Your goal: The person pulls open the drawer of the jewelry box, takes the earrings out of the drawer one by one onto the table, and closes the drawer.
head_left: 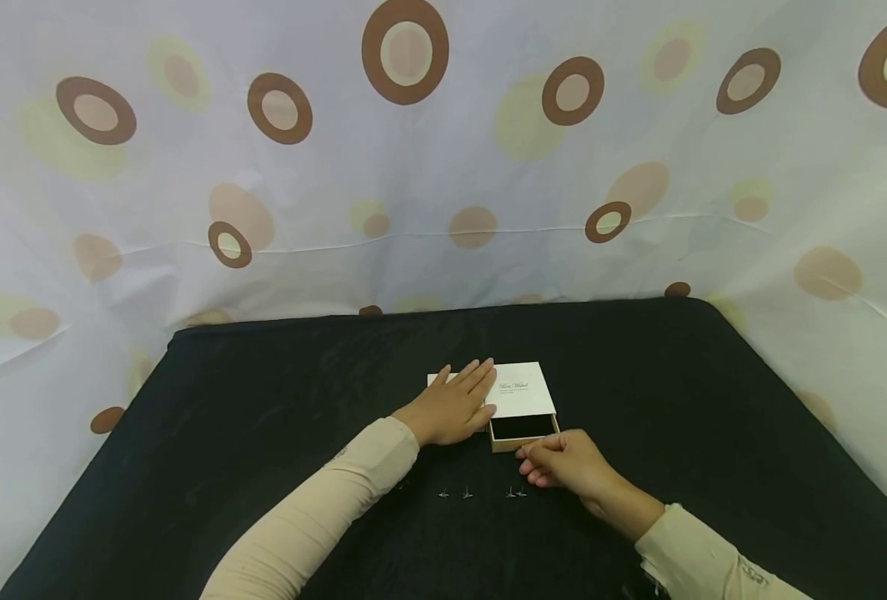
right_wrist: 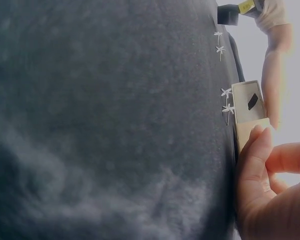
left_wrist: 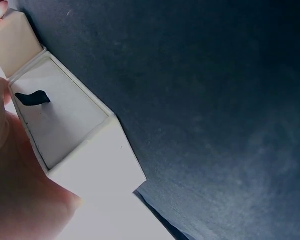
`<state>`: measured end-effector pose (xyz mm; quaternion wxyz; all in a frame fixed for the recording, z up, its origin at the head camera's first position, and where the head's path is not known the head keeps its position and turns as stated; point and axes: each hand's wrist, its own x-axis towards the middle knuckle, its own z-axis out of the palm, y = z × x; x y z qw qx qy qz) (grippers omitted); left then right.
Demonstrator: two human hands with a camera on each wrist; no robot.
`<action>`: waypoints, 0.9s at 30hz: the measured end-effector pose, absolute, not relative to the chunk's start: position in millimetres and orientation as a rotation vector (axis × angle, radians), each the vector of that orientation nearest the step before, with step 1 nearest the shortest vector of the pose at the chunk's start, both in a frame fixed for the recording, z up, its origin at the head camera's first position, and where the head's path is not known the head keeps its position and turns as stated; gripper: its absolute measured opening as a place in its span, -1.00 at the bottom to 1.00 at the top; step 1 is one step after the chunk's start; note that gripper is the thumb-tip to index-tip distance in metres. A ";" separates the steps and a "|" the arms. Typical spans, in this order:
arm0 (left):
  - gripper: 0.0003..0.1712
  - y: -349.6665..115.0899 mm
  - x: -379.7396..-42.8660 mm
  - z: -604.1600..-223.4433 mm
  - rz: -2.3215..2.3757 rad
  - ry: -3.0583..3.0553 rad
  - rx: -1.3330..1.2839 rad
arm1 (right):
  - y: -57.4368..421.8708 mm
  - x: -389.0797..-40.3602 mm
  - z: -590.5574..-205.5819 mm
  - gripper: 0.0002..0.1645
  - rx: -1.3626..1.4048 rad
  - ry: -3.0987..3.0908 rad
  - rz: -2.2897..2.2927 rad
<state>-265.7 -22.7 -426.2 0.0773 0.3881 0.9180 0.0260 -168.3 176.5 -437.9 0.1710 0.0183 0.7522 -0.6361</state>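
Note:
Two white drawer-style gift boxes lie side by side on the black cloth. My left hand (head_left: pixel 451 408), fingers straight, rests across the left box (head_left: pixel 434 379) and touches the side edge of the right box's printed sleeve (head_left: pixel 522 392). The right box's drawer (head_left: pixel 499 446) is partly pulled out toward me, showing a black lining. At the drawer's front right corner, my right hand (head_left: pixel 567 462) pinches it between thumb and fingers. A black ribbon tab (left_wrist: pixel 32 98) sticks out of the left box's end face. My right fingers hide part of the drawer front (right_wrist: pixel 249 132).
Several small silver flower-shaped pieces on pins (head_left: pixel 467 493) stand in a row on the black cloth (head_left: pixel 301 375), nearer to me than the boxes. A patterned white curtain (head_left: pixel 443 183) hangs behind the table.

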 end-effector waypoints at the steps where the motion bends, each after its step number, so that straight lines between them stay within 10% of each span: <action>1: -0.29 -22.8 -265.5 -426.1 0.078 2.749 1.161 | 176.6 -168.4 -437.9 -0.69 0.052 2.136 -1.807; 27: -0.28 -22.2 -265.8 -425.2 0.068 2.730 1.151 | 176.9 -173.4 -436.9 -0.69 0.082 2.132 -1.809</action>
